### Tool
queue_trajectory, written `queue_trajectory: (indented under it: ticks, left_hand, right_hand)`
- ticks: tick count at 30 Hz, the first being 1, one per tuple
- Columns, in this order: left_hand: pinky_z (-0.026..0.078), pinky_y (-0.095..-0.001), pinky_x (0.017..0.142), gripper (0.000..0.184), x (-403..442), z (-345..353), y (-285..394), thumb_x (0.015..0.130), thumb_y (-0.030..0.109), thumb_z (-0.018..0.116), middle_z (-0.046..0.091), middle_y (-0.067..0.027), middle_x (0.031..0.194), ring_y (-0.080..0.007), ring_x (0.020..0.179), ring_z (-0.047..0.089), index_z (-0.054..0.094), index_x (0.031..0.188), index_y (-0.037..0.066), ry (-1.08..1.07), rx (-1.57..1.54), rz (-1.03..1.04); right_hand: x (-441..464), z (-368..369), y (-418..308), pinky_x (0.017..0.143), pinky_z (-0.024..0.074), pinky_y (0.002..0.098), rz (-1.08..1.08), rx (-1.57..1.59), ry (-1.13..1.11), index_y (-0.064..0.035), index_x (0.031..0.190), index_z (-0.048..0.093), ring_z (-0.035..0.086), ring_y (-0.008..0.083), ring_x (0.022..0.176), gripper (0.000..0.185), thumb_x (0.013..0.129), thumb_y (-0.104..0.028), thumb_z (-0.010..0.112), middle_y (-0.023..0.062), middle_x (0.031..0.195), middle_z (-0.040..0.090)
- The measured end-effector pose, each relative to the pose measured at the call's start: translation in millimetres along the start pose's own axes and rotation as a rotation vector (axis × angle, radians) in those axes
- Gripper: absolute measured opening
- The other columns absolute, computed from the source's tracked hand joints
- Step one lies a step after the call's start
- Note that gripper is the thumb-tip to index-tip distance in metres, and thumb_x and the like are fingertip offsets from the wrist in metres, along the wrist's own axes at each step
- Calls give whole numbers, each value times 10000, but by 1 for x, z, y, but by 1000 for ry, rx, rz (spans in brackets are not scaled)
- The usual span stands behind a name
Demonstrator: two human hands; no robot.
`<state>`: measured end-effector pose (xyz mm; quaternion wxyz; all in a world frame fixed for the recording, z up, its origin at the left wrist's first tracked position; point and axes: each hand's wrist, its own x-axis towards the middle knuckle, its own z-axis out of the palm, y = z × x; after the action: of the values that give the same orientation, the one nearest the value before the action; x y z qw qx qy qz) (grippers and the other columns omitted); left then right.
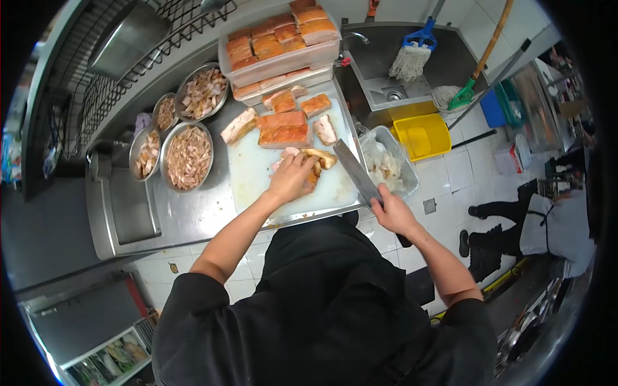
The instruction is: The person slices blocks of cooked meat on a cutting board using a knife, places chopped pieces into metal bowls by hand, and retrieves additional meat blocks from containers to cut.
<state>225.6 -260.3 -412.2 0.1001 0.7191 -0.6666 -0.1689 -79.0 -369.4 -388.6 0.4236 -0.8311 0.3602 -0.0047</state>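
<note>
Your left hand (293,179) is over the near part of the white cutting board (248,172), fingers bent and pressed down on a browned piece of meat (323,158); the fingers partly hide it, so you cannot see how much they grip. Your right hand (394,211) is closed around the handle end of a wide knife (356,171), to the right of the board. The blade slants up and left across the board's right edge, its far end near the browned piece and just below a small pale chunk (325,130). You cannot tell whether the blade touches the board.

Just beyond your left hand, thick slabs of meat with orange-brown skin (283,131) lie on the board. A paler slab (239,125) lies to their left, and more pieces sit behind, near a plastic tub (280,72) stacked with skin-topped blocks. To the left, on the metal counter (203,215), stand metal bowls of cut meat (188,158), some in strips, some in chunks.

On your right, a clear bin (404,181) with pale scraps inside stands beside the board, and a yellow bucket (425,138) is just past it. Farther back are a metal sink (367,58) and a blue-headed mop (411,59). Well off to the right, another person (547,225) stands on the tiled floor (450,177)
</note>
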Motion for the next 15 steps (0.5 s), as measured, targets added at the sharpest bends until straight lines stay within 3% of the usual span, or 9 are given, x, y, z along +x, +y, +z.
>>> queue_trajectory:
  ticks: [3,7,9,10,12,15]
  left_hand:
    - [468,-491,994,734,5,10,-8,634,188,847,576,-196,1286,-385,1185,545,534,1287,73,90,-61,114]
    - [497,-445,977,639,-2,-3,-4,666,146,870,600,-176,1248,-333,1136,602,540,1207,65,58,-197,-18]
    - [516,-375,982,613,-22,-5,-7,689,105,910,589,-143,1256,-255,1126,627,544,1179,62,262,-713,-296]
    - [516,-375,982,613,-31,-5,-9,689,105,910,589,-143,1256,-255,1126,627,544,1179,62,272,-711,-309]
    - [509,-337,1011,670,-55,-11,-13,686,58,931,567,-103,1272,-184,1185,583,532,1224,63,624,-998,-258]
    - [504,-350,1034,726,-87,-20,-28,689,26,920,546,-83,1282,-183,1206,566,505,1284,56,664,-1039,-347]
  right_hand:
    - [6,-22,11,652,468,611,-124,-81,-51,-26,1097,443,624,524,716,264,953,-193,590,291,726,642]
    - [21,-47,10,655,479,596,-202,-193,-100,-15,1102,451,616,529,704,267,951,-183,592,287,726,639]
    - [27,-50,2,659,479,599,-248,-186,-101,-18,1109,450,616,531,707,266,949,-173,595,297,731,637]
    - [30,-47,-3,650,477,599,-265,-169,-80,-16,1110,446,615,532,700,262,952,-167,592,298,725,636]
    - [36,-35,-15,640,474,599,-305,-145,-80,-14,1110,443,615,533,693,257,956,-161,588,299,718,635]
    - [36,-7,-36,619,470,593,-304,-25,-94,-8,1106,436,614,536,681,246,966,-153,577,301,700,631]
